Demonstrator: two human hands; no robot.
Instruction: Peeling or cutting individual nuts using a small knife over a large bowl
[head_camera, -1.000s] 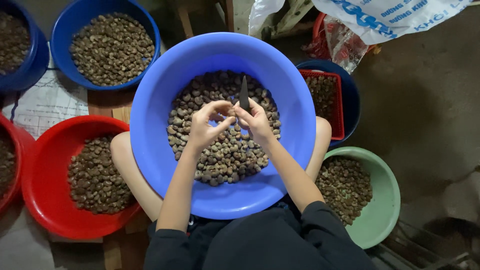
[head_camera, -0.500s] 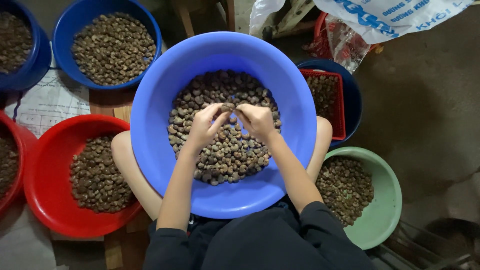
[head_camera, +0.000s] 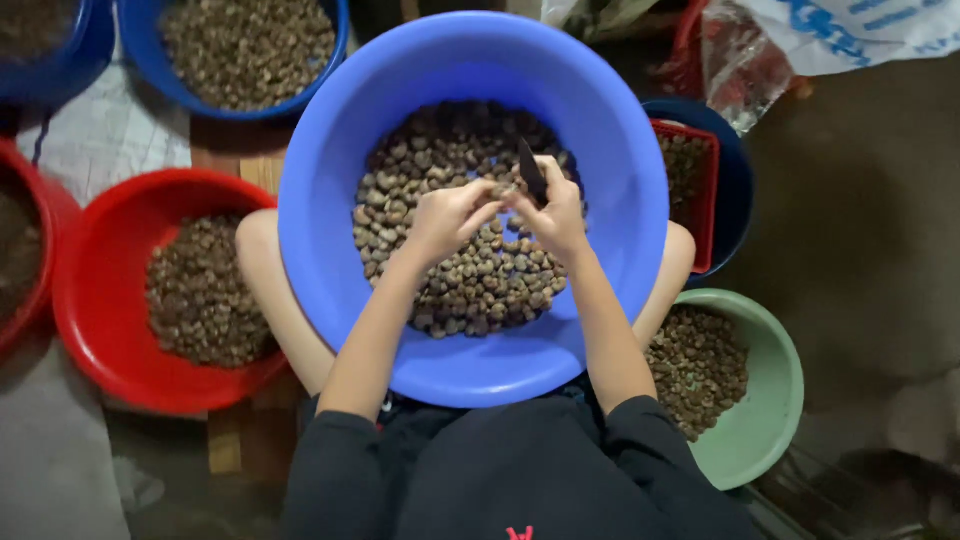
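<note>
Knife up again: small dark-bladed knife gripped in right hand, fingers closed round the handle, blade pointing away over the heap, where half a second ago no blade showed. Left hand pinched shut on a single brown nut, held against the blade's base just above the pile of brown shelled-looking nuts in the big round blue plastic basin across the lap. View tipped lower too (basin fills more of the frame). Alongside: red plastic bowl, pale green bowl, dark blue bowl, all holding nuts.
</note>
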